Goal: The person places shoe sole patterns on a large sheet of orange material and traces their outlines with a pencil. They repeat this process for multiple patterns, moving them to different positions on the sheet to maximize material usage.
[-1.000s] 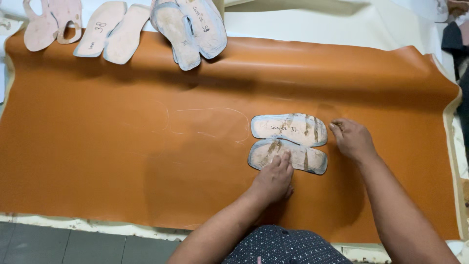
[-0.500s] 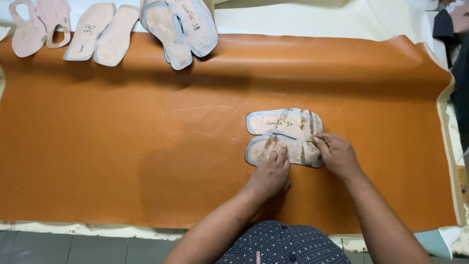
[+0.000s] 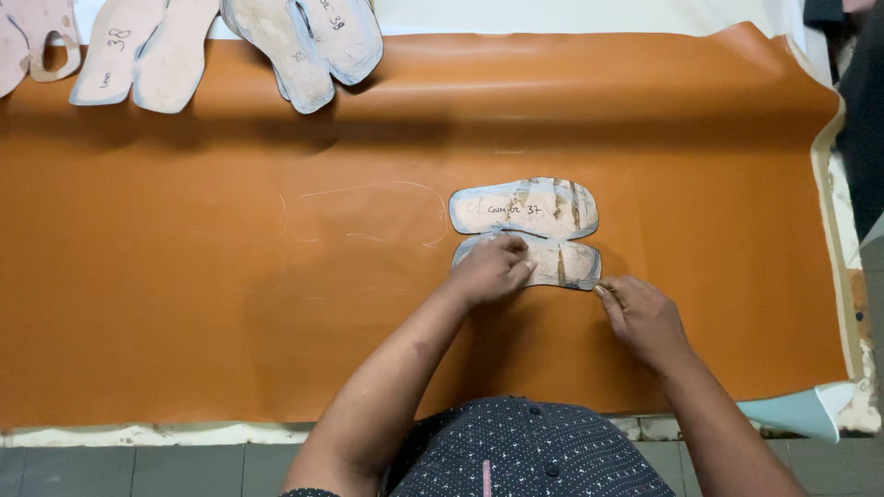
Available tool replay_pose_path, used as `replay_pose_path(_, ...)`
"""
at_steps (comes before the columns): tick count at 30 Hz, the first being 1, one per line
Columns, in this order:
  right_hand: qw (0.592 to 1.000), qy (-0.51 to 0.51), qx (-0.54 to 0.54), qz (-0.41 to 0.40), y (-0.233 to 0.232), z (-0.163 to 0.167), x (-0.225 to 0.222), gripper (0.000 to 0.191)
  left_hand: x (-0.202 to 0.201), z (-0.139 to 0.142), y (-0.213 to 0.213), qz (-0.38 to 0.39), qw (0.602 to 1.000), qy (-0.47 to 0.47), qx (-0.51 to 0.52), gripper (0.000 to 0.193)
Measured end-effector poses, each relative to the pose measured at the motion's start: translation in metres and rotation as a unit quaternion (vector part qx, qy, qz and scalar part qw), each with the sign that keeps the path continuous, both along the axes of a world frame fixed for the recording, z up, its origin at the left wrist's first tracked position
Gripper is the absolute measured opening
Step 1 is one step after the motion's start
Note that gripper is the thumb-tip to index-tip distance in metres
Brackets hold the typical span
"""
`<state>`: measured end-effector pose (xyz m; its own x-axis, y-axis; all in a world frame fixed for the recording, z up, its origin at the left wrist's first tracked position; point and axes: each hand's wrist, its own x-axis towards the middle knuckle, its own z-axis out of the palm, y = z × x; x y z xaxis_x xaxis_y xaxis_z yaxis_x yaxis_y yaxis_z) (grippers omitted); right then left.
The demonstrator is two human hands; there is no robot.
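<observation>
Two pale, worn sole templates lie side by side on a large orange leather sheet (image 3: 184,304). The upper template (image 3: 525,208) lies free with nothing touching it. My left hand (image 3: 493,267) presses down on the left half of the lower template (image 3: 569,265), fingers curled on top of it. My right hand (image 3: 645,317) sits just below and right of that template, with its fingertips pinched together against the rounded right end. Whether those fingers hold a small tool is hidden. Faint traced outlines (image 3: 368,216) show on the leather left of the templates.
Along the sheet's far edge lie more templates: a pinkish strap-shaped one (image 3: 37,41), a pale pair (image 3: 138,55) and a bluish-edged pair (image 3: 308,41). The leather's right edge (image 3: 829,184) curls up. White table rim and grey floor tiles run below.
My right hand has moved from the far right side of the templates down to the near right end of the lower one. My left hand stays on the lower template.
</observation>
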<state>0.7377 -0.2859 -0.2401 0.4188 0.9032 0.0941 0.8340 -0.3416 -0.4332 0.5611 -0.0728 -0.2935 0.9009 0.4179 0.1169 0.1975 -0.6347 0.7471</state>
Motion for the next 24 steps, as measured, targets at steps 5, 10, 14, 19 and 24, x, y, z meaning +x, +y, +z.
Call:
replay_pose_path(5,0.999,0.005,0.019,0.034,0.023,0.003,-0.015,0.017,0.010,-0.003,0.025,0.018,0.920,0.147,-0.363,0.061)
replay_pose_path(10,0.987,0.084,0.076,0.118,0.055,0.001,-0.047,0.016,0.013,-0.002,0.043,0.001,0.903,0.158,-0.399,0.069)
replay_pose_path(14,0.971,0.124,0.075,0.193,0.082,-0.009,-0.078,0.013,0.014,0.004,0.050,0.005,0.882,0.150,-0.447,0.070)
replay_pose_path(19,0.950,0.127,0.101,0.267,0.105,-0.024,-0.098,0.012,0.011,0.017,0.052,0.021,0.826,0.180,-0.533,0.065)
replay_pose_path(24,0.957,0.119,0.094,0.246,0.118,-0.028,-0.109,0.006,0.011,0.008,0.053,0.003,0.856,0.147,-0.496,0.068)
